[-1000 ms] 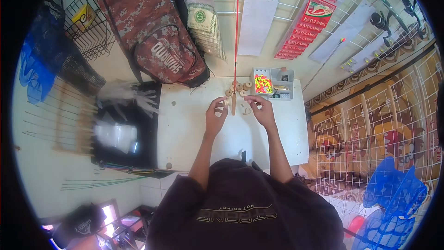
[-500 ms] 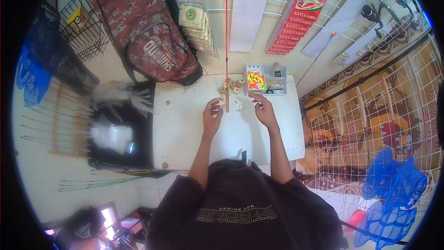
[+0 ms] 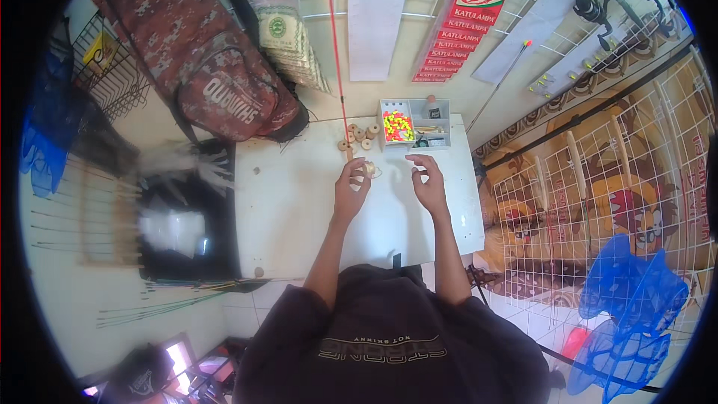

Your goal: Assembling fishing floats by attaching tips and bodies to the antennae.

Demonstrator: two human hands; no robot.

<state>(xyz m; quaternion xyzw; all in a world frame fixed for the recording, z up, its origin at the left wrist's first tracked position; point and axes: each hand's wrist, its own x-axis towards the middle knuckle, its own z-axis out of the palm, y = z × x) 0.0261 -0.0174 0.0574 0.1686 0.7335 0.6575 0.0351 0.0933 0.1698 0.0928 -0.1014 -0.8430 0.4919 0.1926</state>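
Observation:
Over the white table [image 3: 299, 217], my left hand [image 3: 350, 190] pinches a small pale wooden spool [image 3: 369, 170] between thumb and fingertips. My right hand [image 3: 431, 190] is level with it, a short way to the right, its fingers curled toward the thumb. What those fingers hold, if anything, is too fine to see. A thin red fishing rod [image 3: 340, 78] comes down past the far table edge, its lower end near my left fingers. Several more wooden spools [image 3: 359, 135] lie grouped beyond that hand.
A grey compartment box [image 3: 441, 121] with red and yellow beads [image 3: 397, 126] stands at the table's far edge. A camouflage bag [image 3: 232, 97] leans at the back left. Hanging packets [image 3: 464, 22] line the wall; wire racks and blue nets [image 3: 628, 292] are on the right.
My left hand has moved slightly right relative to the table, bringing the spool over the pale loop lying there. My right hand keeps its curled shape. The whole view has shifted a little.

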